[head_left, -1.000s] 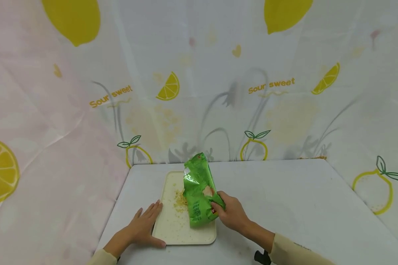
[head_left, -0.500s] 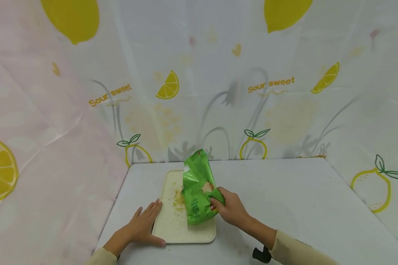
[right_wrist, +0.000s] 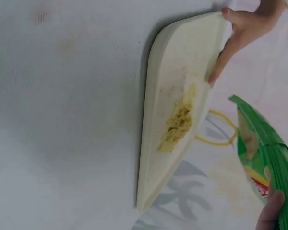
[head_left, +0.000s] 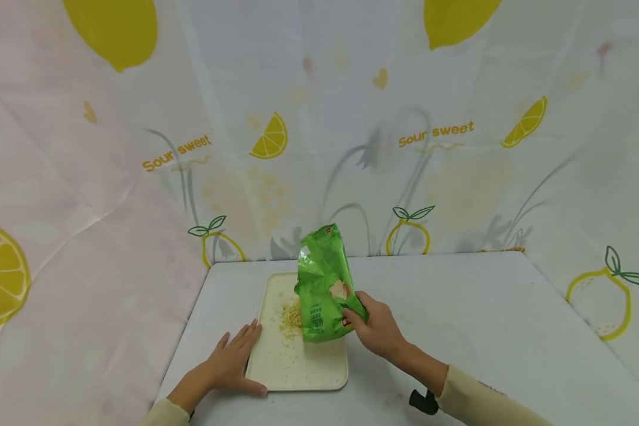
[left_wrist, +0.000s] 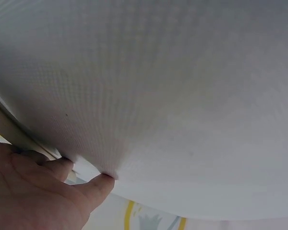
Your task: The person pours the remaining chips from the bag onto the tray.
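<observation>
A lemon-print cloth [head_left: 319,118] hangs behind my white worktop [head_left: 458,319]. The cream tray [head_left: 287,373] lies on it. The green bag [head_left: 319,302] is held above the tray. My right hand [head_left: 379,331] grips the bag's lower right side. My left hand [head_left: 230,365], fingers extended, touches the tray's left edge. Yellow crumbs [head_left: 290,318] lie heaped on the tray.

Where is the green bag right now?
In the head view, the green bag is in the right hand, raised over the right side of the cream tray, right of the crumbs.

The table [head_left: 474,319] is white; behind it hangs a lemon-print cloth [head_left: 341,89] lettered "Sour sweet".
</observation>
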The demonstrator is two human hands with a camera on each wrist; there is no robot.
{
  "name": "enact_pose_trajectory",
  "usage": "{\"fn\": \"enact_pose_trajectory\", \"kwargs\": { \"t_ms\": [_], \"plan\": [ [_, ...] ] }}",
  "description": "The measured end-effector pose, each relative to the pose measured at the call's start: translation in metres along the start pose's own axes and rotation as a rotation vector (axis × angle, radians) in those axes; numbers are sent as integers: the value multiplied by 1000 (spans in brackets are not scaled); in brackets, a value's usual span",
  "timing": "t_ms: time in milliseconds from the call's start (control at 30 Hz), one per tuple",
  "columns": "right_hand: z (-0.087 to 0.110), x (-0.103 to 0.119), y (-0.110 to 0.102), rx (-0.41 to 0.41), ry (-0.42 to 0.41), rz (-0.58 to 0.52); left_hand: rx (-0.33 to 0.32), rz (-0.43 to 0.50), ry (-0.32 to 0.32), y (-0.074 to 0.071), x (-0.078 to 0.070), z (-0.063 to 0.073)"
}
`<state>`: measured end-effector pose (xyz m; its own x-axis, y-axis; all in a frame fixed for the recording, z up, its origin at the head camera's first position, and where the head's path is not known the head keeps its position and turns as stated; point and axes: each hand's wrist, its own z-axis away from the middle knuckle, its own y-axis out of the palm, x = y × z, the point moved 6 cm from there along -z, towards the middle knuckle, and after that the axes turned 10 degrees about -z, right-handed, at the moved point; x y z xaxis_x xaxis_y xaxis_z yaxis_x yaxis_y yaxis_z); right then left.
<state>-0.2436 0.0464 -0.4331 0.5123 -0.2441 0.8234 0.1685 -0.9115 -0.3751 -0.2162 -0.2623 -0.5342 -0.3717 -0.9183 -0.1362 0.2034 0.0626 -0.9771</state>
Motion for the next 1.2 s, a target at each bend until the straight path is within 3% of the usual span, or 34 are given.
{"fn": "enact_pose_trajectory", "kwargs": {
  "t_ms": [100, 267, 367, 600, 667, 833, 967, 1200],
  "plan": [
    [-2, 3, -1, 9, -27, 5, -1, -1, -3, -1, 1, -1],
    [-1, -2, 6, 113, 29, 56, -4, 6, -3, -2, 0, -2],
    [0, -4, 6, 129, 31, 61, -3, 12, -4, -2, -1, -1],
    [-1, 7, -4, -1, -146, 51, 13, 7, -3, -1, 3, -1],
    [-2, 9, -5, 3, -166, 64, 10, 8, -4, -1, 4, -2],
    [-1, 1, 2, 131, -62, 129, -6, 21, 8, 1, 4, -3],
    [4, -4, 5, 176, 5, 129, -4, 26, 18, 5, 3, -2],
    [2, 1, -4, 29, -48, 67, 6, 24, -6, 6, 4, -3]
  ]
}}
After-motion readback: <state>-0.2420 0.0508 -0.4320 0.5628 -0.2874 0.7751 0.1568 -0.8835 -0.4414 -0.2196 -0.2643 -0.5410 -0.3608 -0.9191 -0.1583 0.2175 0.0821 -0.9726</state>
